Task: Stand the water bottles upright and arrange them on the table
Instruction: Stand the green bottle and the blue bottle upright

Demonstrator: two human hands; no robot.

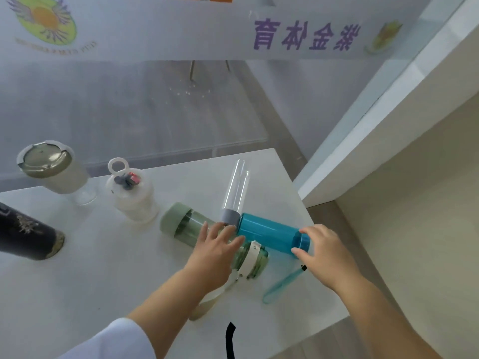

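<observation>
Bottles lie scattered on the white table (108, 275): a blue translucent plastic bottle (269, 235) on its side near the right edge, a green-tinted clear bottle with a pale green cap (186, 225) lying beside it, and a clear tube bottle with a grey collar (233, 193) touching both. The right hand (325, 251) curls half-open around the blue bottle's capped end, thumb and fingers touching it. The left hand (216, 251) rests flat, fingers spread, on the green bottle. A white bottle with a loop lid (131, 195) stands upright behind.

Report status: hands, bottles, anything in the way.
Left hand flat on green bottle. Right hand open at blue bottle cap. Both lying. Clear bottle touching blue.
</observation>
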